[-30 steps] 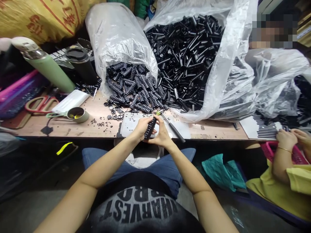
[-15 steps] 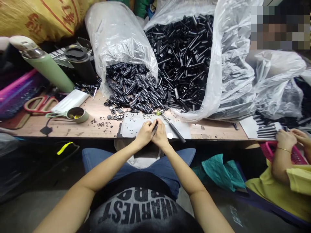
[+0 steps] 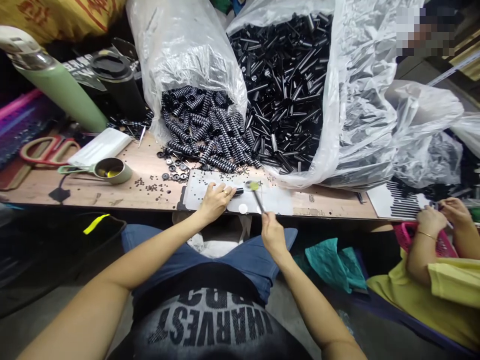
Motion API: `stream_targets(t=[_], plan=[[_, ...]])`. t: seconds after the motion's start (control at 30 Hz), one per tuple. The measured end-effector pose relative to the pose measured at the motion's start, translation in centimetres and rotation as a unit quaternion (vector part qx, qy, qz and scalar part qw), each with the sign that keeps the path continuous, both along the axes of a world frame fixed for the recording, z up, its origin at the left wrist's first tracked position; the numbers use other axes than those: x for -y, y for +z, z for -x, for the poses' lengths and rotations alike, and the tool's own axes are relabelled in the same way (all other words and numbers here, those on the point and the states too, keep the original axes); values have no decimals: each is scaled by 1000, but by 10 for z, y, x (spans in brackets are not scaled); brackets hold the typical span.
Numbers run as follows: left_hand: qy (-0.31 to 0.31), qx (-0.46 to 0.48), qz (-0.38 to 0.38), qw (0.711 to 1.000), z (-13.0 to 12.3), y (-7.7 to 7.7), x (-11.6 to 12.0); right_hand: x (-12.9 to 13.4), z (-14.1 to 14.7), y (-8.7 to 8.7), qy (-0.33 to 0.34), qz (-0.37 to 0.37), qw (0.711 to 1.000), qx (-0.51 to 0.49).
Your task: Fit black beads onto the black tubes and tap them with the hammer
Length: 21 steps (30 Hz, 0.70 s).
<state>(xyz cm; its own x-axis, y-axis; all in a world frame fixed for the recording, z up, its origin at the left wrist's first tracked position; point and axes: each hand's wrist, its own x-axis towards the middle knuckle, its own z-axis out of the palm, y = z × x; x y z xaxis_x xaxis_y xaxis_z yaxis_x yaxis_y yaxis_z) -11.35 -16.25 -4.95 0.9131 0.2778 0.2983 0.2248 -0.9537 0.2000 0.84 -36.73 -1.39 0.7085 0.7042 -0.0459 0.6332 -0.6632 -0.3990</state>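
Observation:
My left hand (image 3: 216, 201) is closed on a short black tube (image 3: 239, 191), which lies sideways with its end poking out to the right. Beneath it is a whitish flat mat (image 3: 277, 200) at the table's front edge. In my right hand (image 3: 273, 231) is the dark handle of a small hammer (image 3: 258, 197). The hammer's head, with a yellow-green part, is blurred and sits just right of the tube's end, apart from it. A white round disc (image 3: 243, 208) rests on the mat between my hands.
Behind the mat, one plastic bag (image 3: 187, 45) spills ribbed black pieces (image 3: 210, 130); another holds many black tubes (image 3: 288, 95). Small discs and tiny bits litter the wooden table (image 3: 150, 197). Left are a cup (image 3: 112, 171), scissors (image 3: 50, 151) and bottles. A co-worker's hands (image 3: 437, 217) are at right.
My hands have separated. My right hand has picked up the hammer from the mat, and my left hand has moved left with the black tube, now lying sideways. The view has shifted slightly.

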Motion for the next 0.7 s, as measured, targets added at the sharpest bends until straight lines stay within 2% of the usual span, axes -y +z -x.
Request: stream_targets(t=[0.07,0.1,0.2,0.27,0.33,0.47,0.5,0.6,0.7], plan=[[4,-13,8,1000,-3,-2,6,2,10,6,6,24,1000,-17],[5,-16,8,1000,-5,-2,10,0,13,12,5,13,1000,-24],[13,-14,11,1000,-13,-4,25,-10,21,35,8,-84,996,-25],[14,-13,19,1000,-17,-6,32,-20,30,45,32,-131,991,-22],[2,-15,29,999,-19,-9,36,-30,39,43,72,-119,990,-17],[-16,-17,32,999,-22,-15,28,-46,53,24,139,49,989,-11],[-18,-15,37,999,-23,-15,24,-47,53,21,143,69,987,-12],[3,-23,80,997,-26,-7,20,-44,43,22,121,44,992,-7],[22,-37,124,991,-21,11,27,-34,19,23,66,30,997,33]])
